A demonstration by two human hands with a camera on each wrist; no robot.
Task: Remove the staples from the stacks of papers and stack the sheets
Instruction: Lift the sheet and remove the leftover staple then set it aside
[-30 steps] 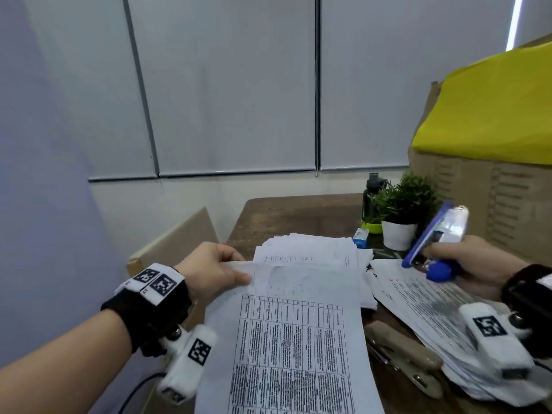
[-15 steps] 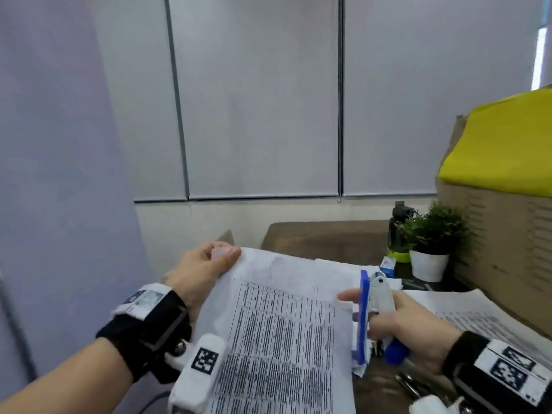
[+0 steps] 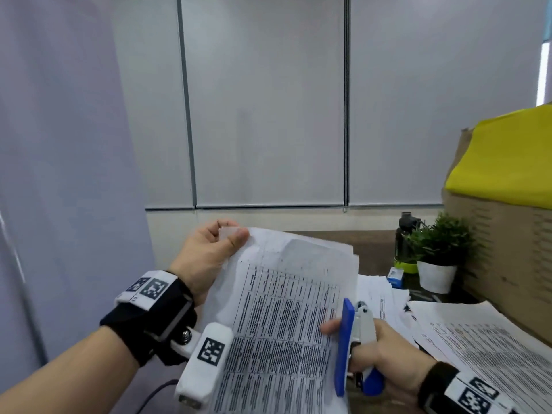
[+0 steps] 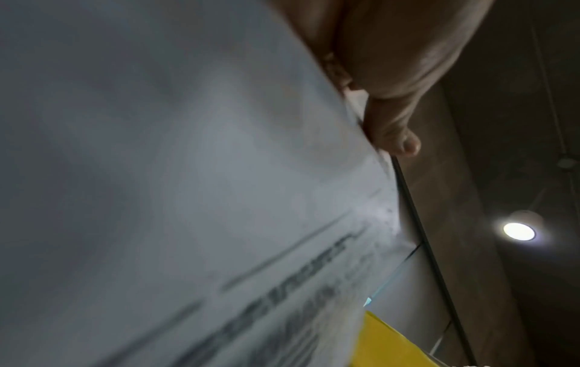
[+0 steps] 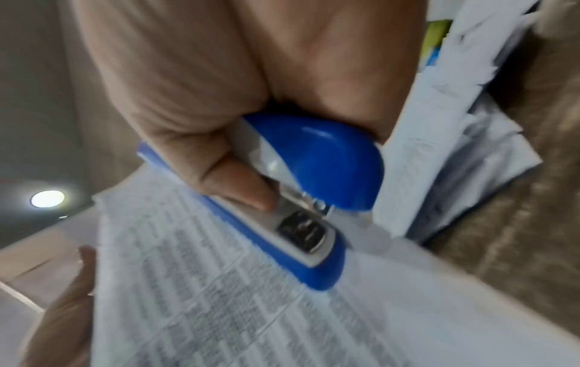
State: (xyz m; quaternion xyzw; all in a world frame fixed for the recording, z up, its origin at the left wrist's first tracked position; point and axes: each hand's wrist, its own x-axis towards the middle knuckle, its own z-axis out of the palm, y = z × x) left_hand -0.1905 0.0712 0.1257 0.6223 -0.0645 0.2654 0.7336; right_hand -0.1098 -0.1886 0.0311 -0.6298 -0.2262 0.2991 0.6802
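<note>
A stapled set of printed sheets (image 3: 283, 318) is held up in the air, tilted toward me. My left hand (image 3: 209, 249) pinches its top left corner between thumb and fingers; the thumb (image 4: 395, 129) lies along the paper's edge. My right hand (image 3: 379, 351) grips a blue and white stapler (image 3: 352, 348), whose blue base (image 5: 282, 248) lies against the sheets' right edge. A right fingertip touches the front of the page. More loose printed sheets (image 3: 490, 348) lie spread on the brown table (image 3: 373, 243) at the right, and another pile (image 3: 379, 294) sits behind the stapler.
A small potted plant (image 3: 439, 258) and a dark bottle (image 3: 403, 237) stand at the table's back right. A large cardboard box (image 3: 507, 249) with a yellow cover (image 3: 504, 156) fills the right side. Closed blinds (image 3: 268, 100) are ahead, a pale wall on the left.
My left hand has raised the stapled sheets off the table and tilted them up. My right hand has carried the stapler leftward to the sheets' right edge. The view has tilted up.
</note>
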